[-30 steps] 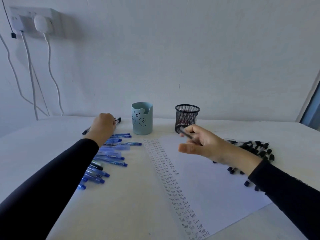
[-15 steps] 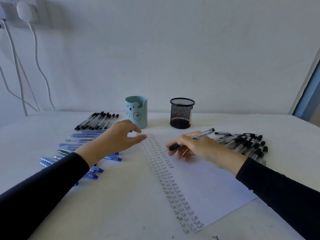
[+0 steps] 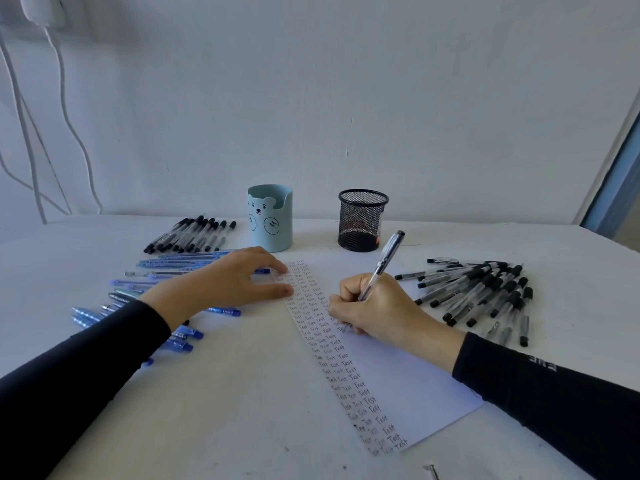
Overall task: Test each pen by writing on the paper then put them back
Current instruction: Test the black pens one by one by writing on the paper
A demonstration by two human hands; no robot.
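On the sheet of paper, just right of the written columns, my right hand grips 1 clear-barrelled black pen in a writing hold. My fingers are curled tight round the lower barrel, the capless end tilts up and away, and the tip sits down at the page. My left hand lies flat with its fingers spread and nearly straight, fingertips pressing the top of the written strip to pin the sheet, and it holds nothing.

I judge this to be the writing step for this pen, a fresh word going in beside the third column. Once the mark shows, the next move calls for lifting the tip and laying the pen with its own kind. That is probably the neat row of black pens at the back left, not the loose heap of black pens on my right, which looks untested.

The only writing I can read is the word "Test", repeated down 3 columns. White lettering on my right sleeve is too small to make out. The blue bear pen holder carries a drawn face and no words. Beside it the black mesh pen cup has something reddish inside, unclear. Blue pens lie fanned on the tabletop under my left forearm, their print illegible.
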